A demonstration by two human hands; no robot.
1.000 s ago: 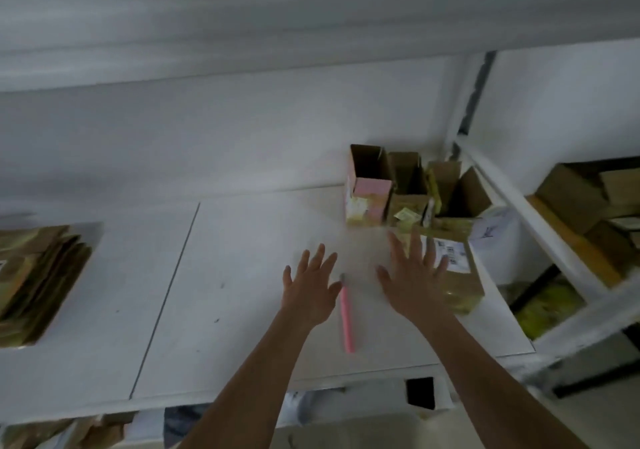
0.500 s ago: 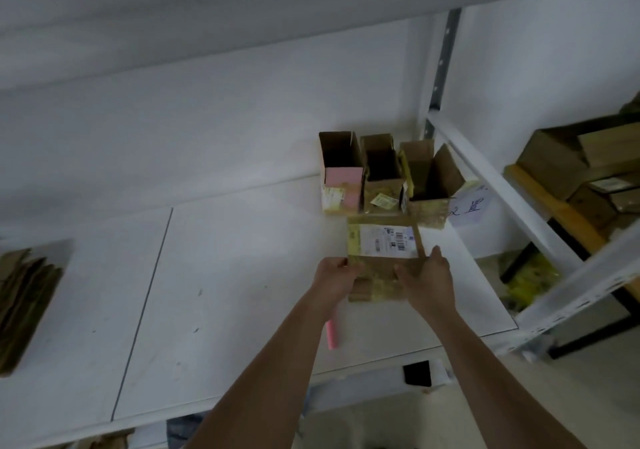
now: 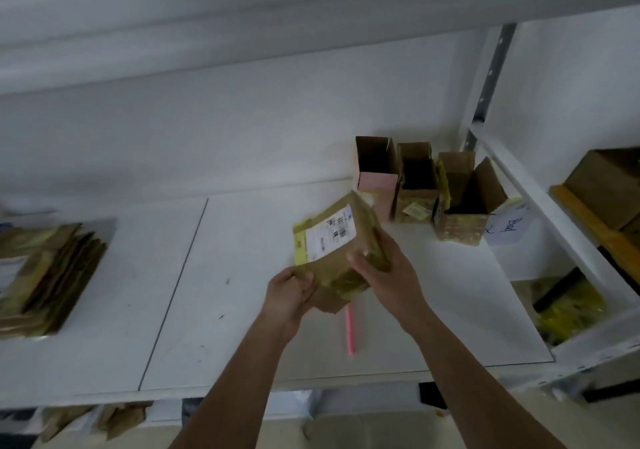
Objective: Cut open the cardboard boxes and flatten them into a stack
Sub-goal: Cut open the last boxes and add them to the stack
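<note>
Matt brown cardboard box [image 3: 337, 241] with paper label [image 3: 330, 237], seemingly glossy yellow tape [image 3: 300, 246].

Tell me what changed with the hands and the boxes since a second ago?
Both hands were flat and empty on the table. Now the left hand and right hand grip the labelled box, lifted off the table and tilted. The pink cutter, the three open boxes at the back and the flattened stack on the left stayed put.

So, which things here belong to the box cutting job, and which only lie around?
Job: held box, left hand, right hand, pink cutter, three open boxes, flattened stack.
Lying about: shelf cartons, yellow bag, white paper.
</note>
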